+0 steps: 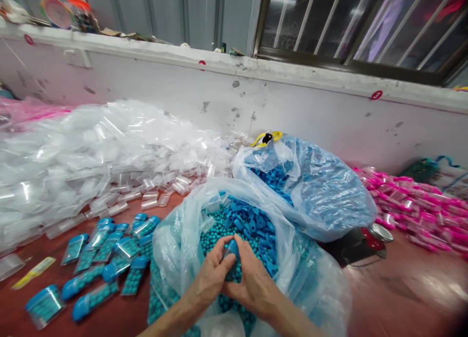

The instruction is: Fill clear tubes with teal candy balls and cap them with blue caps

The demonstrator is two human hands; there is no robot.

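Both hands meet over the open mouth of a clear plastic bag (171, 229) full of teal beads (215, 227) and loose blue caps (252, 217). Between the fingers sits a small container with a blue cap (231, 249), its lower part mostly covered. My left hand (209, 273) grips it from the left, thumb across its front. My right hand (252, 278) closes on it from the other side, fingertips near the cap. To the left, several bead-filled clear containers with blue caps (126, 248) lie on the red tabletop (127, 312).
A heap of clear empty containers (109, 151) spreads along the wall at left. Behind the bead bag rests another bag (321, 190) of blue caps. Pink-capped pieces (420, 208) pile up at right, near a dark object with a round metal disc (380, 232). A yellow strip (34, 272) lies at left.
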